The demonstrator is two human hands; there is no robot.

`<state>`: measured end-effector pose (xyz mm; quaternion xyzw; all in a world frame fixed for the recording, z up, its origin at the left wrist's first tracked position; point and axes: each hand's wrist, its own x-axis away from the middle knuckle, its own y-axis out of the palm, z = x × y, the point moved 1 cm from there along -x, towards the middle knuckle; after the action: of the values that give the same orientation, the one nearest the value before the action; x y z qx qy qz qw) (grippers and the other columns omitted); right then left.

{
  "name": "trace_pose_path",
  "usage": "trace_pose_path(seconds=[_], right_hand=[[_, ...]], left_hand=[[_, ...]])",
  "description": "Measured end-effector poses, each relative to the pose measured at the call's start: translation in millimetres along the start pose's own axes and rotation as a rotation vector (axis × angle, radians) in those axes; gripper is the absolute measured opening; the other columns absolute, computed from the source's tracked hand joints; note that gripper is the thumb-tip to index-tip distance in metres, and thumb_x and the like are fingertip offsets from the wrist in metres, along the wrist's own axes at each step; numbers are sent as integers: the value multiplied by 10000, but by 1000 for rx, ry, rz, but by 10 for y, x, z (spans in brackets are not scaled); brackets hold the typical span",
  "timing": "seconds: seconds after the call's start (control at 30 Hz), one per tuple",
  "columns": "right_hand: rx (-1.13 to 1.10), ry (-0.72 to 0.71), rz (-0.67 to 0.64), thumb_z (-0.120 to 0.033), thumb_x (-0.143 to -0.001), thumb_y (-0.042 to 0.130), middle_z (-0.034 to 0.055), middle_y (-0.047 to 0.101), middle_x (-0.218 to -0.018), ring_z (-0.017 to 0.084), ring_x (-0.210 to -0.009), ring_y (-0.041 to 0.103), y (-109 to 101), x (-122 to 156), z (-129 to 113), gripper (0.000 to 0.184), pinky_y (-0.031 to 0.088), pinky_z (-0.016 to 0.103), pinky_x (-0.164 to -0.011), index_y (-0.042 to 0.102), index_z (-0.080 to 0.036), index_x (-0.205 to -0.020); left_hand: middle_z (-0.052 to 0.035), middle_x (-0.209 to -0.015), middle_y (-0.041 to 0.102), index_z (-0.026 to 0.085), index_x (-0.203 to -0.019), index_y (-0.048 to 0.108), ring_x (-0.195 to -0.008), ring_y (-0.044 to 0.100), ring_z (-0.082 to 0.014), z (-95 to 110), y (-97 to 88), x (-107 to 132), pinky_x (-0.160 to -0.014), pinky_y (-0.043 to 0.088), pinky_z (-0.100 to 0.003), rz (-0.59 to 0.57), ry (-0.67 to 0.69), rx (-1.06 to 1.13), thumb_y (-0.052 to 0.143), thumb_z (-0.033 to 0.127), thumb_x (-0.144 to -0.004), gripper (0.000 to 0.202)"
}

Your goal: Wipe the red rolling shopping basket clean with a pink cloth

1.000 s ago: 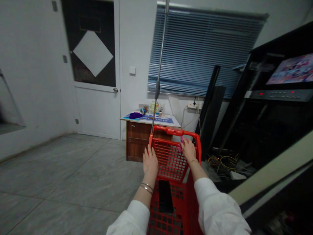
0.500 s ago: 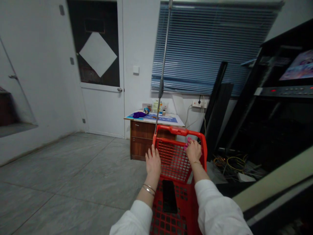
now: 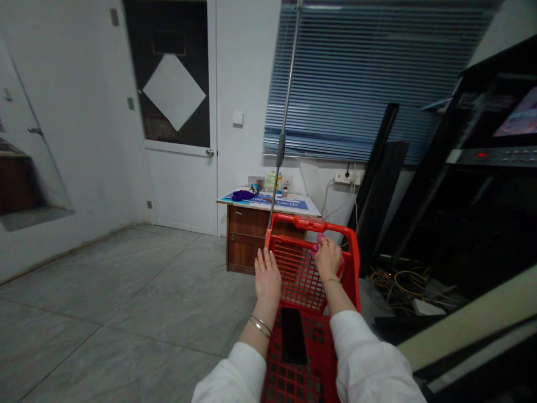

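In front of me stands a red plastic shopping cart with a grid back panel and a top handle bar. My right hand is closed on a pink cloth, pressed against the top rail of that panel. At the cart's left side rests my left hand, its fingers stretched out along the edge. A black phone-like flat object lies in the cart between my forearms. A thin metal pole rises from the cart's left corner by the handle.
Behind the cart is a small brown cabinet with a purple cloth and bottles on top. A white door stands at the back left. On the right are a dark rack and tangled cables on the floor.
My right hand and the pink cloth have slid slightly left along the panel's top rail. The view has shifted a little; my left hand stays at the cart's left edge.
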<state>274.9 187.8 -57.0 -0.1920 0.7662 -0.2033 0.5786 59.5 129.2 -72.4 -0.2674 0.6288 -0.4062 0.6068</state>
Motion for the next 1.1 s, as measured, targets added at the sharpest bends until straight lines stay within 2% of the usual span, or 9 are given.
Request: trace_pose_path(seconds=[0.2,0.33,0.47,0.57,0.7,0.77,0.83,1.0,1.1], right_hand=[[-105,-383,-191,-204,-927,462,108,572,-1325,218,-1199,475,165,32,-849,468,375,356,-1036,490,-194,-1394],[-57,-279,-189,-184,-897,480,99,587,-1311,234,-1146,497,80,17,-557,478,393,367,-1015,520,-204,-1373],[3,-38,-38,-184,-883,451,135,581,-1303,263,-1120,507,35,21,-142,440,400,405,-995,581,-155,-1302],[-8,-38,-11,-162,-891,420,150,574,-1316,271,-1175,486,135,32,-346,450,371,428,-1037,570,-131,-1313],[-86,-294,-188,-194,-915,457,119,564,-1357,245,-1236,449,289,19,-941,416,360,395,-1065,580,-179,-1313],[-104,-353,-227,-197,-920,458,103,561,-1368,237,-1243,441,294,12,-1037,412,364,384,-1063,584,-201,-1312],[-94,-339,-210,-194,-919,448,98,571,-1354,237,-1220,449,245,13,-906,416,372,379,-1053,587,-199,-1310],[3,-131,-56,-238,-917,436,117,589,-1299,271,-1132,470,55,62,-194,400,391,422,-1004,621,-172,-1265],[36,-64,2,-216,-927,390,140,587,-1286,284,-1143,462,40,93,-167,427,368,452,-1023,601,-150,-1292]], left_hand=[[-184,-1577,297,91,-1472,396,-1470,250,-309,6,-4,10,-1157,313,-516,-26,-21,-10,316,42,-899,580],[-186,-1589,262,104,-1494,356,-1469,257,-307,-30,-25,6,-1163,302,-525,-51,-22,34,315,26,-886,614],[-206,-1589,245,102,-1507,327,-1464,265,-321,-31,-5,-9,-1167,295,-526,-64,4,70,369,33,-869,643],[-227,-1589,232,69,-1486,365,-1467,248,-344,-12,20,-15,-1173,281,-521,-81,17,65,424,63,-866,623],[-220,-1590,241,62,-1466,403,-1463,257,-346,1,20,-12,-1178,274,-515,-89,29,29,438,80,-871,596],[-206,-1592,247,78,-1469,402,-1457,276,-341,-4,8,-10,-1170,288,-522,-89,24,10,409,63,-877,592],[-194,-1597,239,91,-1469,406,-1453,285,-342,-13,-4,-10,-1158,302,-543,-87,6,3,372,47,-885,587],[-185,-1594,256,105,-1469,410,-1450,299,-325,-15,-23,-7,-1158,313,-519,-78,10,18,347,44,-895,581],[-203,-1589,261,90,-1471,404,-1453,289,-332,-2,-14,2,-1162,308,-505,-68,26,33,378,58,-891,582]])
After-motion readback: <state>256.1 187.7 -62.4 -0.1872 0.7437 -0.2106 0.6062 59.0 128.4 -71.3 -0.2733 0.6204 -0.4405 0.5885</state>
